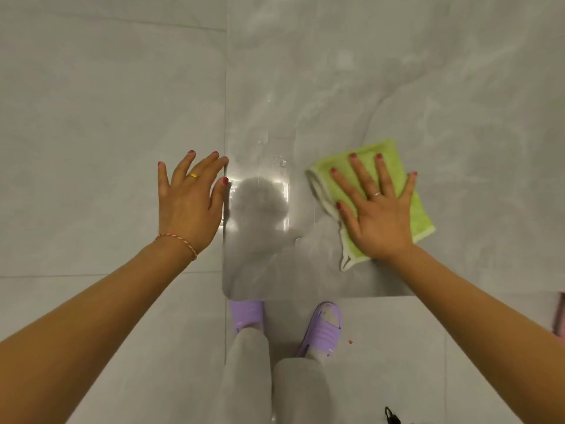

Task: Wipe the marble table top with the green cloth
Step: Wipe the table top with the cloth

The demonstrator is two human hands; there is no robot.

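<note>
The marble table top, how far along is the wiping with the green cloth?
Mid-wipe. The right hand presses flat on the folded green cloth near the table's front edge. The left hand rests open at the left edge of the marble table top. Droplets and a glossy patch between the hands look unwiped. Whether the far area is done cannot be told.
</note>
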